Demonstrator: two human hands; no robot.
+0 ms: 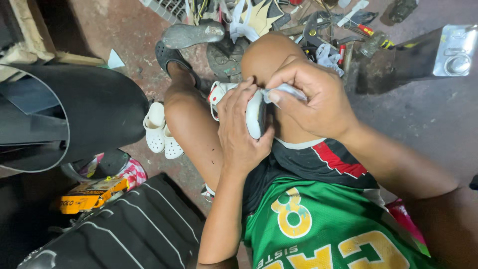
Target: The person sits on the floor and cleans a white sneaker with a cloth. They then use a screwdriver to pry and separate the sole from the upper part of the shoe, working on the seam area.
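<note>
Left hand [241, 132] grips a white shoe [255, 112] against the person's knee [269, 55], while the right hand [313, 97] pinches a small grey cloth [286, 90] on its edge. Beside that knee, small white clogs [160, 130] lie on the floor, with tools [338, 35] scattered beyond it.

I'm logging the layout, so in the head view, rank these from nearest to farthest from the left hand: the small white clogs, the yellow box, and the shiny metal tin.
From the left hand:
1. Small white clogs, on the floor just beyond the knee, picture left.
2. Yellow box, lower left, beside the black ribbed panel.
3. Shiny metal tin, far upper right corner.
</note>
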